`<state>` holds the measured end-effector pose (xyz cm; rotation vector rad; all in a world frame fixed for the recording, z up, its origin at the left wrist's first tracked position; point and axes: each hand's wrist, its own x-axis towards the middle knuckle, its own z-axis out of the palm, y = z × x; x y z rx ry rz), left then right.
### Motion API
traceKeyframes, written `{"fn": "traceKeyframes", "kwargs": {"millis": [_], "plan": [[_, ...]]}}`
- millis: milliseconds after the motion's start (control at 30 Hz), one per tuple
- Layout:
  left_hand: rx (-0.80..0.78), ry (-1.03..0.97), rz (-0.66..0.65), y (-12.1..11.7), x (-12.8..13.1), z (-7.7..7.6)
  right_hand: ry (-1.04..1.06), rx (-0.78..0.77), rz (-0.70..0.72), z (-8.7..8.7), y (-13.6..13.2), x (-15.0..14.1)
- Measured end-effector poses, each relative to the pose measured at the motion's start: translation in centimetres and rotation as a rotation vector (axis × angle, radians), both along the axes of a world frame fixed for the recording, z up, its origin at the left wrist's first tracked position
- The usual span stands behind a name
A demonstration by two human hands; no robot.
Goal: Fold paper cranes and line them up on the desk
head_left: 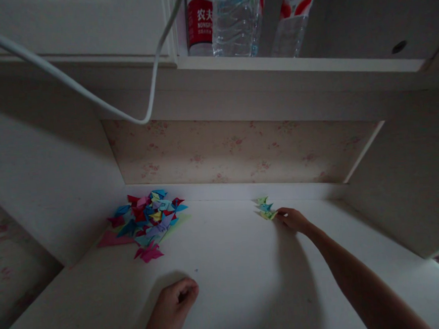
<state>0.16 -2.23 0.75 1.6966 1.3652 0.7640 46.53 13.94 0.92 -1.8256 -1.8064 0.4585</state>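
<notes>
My right hand (290,220) reaches to the back of the white desk and pinches the edge of a yellow-green origami crane (266,214). Behind that crane stand a blue paper crane (266,207) and a pale green one (262,200), lined up in a short row. My left hand (177,298) rests curled near the front of the desk, thumb against fingers, with nothing visible in it. Beyond it, to the left, lies a heap of colourful paper cranes (156,216), with a magenta crane (149,252) at its near edge.
Pink paper (116,238) and light green paper (177,225) lie under the heap. Overhead, a shelf (295,66) holds several plastic bottles (233,22), and a white cable (89,95) droops across the upper left. Side panels (394,173) enclose the desk.
</notes>
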Motion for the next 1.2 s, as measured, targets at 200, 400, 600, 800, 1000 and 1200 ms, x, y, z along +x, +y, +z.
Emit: {"fn": "traceKeyframes", "kwargs": {"millis": [200,400,600,800,1000,1200], "plan": [[-0.005,-0.023,-0.002,-0.1,0.1,0.3,-0.021,-0.004,-0.036,-0.6,0.2,0.1],[0.015,-0.060,0.003,-0.2,0.1,0.5,-0.022,-0.007,-0.154,-0.9,-0.7,0.4],[0.030,-0.087,0.005,-0.7,0.0,0.6,0.022,0.016,-0.284,-1.3,-5.4,-1.5],[0.091,-0.103,0.004,-1.1,0.0,0.3,0.233,0.058,-0.259,-1.7,-13.5,-7.5],[0.205,-0.118,0.138,-1.0,-0.9,0.3,0.489,0.059,-0.123,-1.9,-20.0,-15.5],[0.363,0.024,0.565,0.8,-5.9,0.8,0.372,0.057,0.008,-1.5,-22.1,-17.9]]}}
